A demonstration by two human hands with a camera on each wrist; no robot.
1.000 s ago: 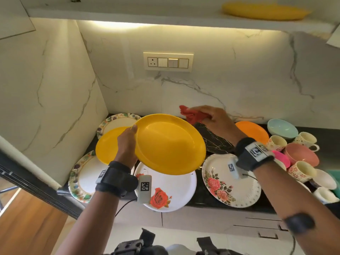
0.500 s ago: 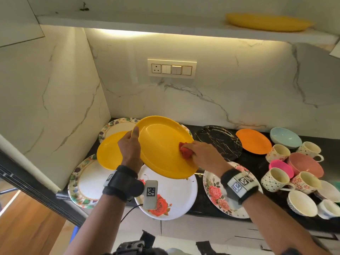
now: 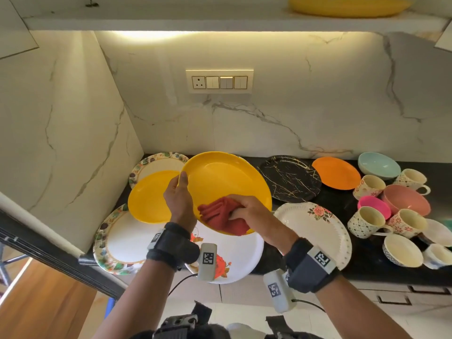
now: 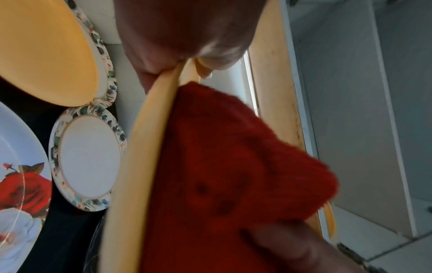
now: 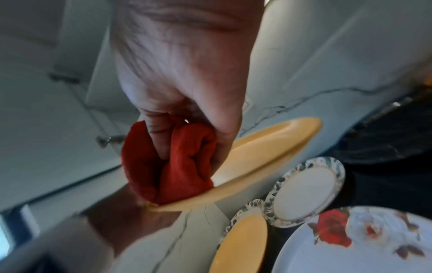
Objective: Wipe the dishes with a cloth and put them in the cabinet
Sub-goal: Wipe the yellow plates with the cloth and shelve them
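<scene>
My left hand [image 3: 179, 195] grips the left rim of a yellow plate [image 3: 225, 179], held tilted above the counter; in the left wrist view the thumb pinches that plate [image 4: 145, 147] at its edge. My right hand [image 3: 252, 214] clutches a bunched red cloth [image 3: 221, 216] and presses it on the plate's lower inner face. The right wrist view shows the fingers [image 5: 161, 136] curled into the cloth [image 5: 173, 166] against the plate [image 5: 268, 144]. A second yellow plate [image 3: 146, 196] lies on the counter behind my left hand. Another yellow plate [image 3: 347, 7] sits on the cabinet shelf above.
On the black counter [image 3: 342, 209] lie floral-rimmed plates [image 3: 122, 241], a rose plate [image 3: 234, 263], a white floral plate [image 3: 315, 231], a black marbled plate [image 3: 291, 179] and an orange plate [image 3: 335, 172]. Several cups and bowls [image 3: 401, 211] crowd the right side. A marble wall [image 3: 61, 130] closes the left.
My right hand brought the red cloth from the back of the counter onto the yellow plate and slid it down to the plate's lower part. The left hand keeps holding the plate.
</scene>
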